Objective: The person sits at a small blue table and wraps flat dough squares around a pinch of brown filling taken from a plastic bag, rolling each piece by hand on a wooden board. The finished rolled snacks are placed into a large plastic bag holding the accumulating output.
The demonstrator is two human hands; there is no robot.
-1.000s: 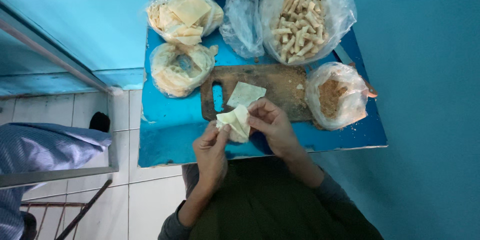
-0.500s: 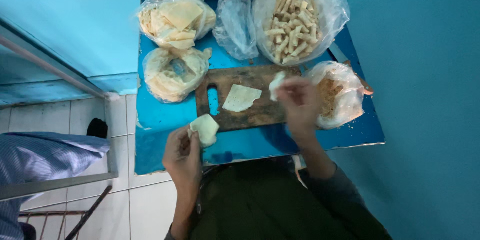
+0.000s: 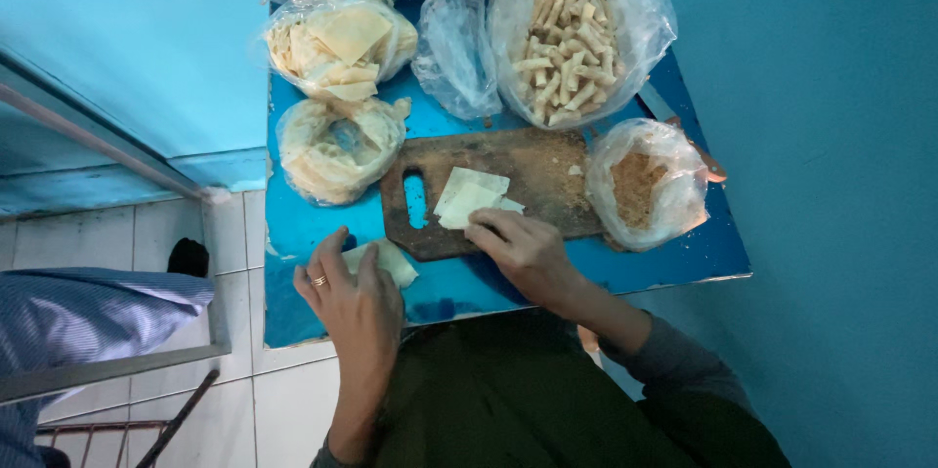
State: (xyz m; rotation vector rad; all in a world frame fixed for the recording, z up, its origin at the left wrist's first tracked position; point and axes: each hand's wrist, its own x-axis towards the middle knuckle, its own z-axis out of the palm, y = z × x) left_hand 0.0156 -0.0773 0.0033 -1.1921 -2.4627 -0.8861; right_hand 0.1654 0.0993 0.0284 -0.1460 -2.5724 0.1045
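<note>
My left hand, with a ring on one finger, holds a small stack of pale pastry wrappers over the near edge of the blue table. My right hand rests on the near edge of a dark wooden cutting board, fingertips touching the square wrappers that lie flat on it. Nothing is gripped in the right hand.
Clear plastic bags crowd the table: rolled pastries at the back right, brown filling right of the board, wrapper sheets and scraps on the left, one crumpled bag in the middle. Blue walls stand close on both sides; tiled floor lies left.
My right hand came back from the filling bag to the wrappers on the board. My left hand lowered its wrappers toward the table's near edge.
</note>
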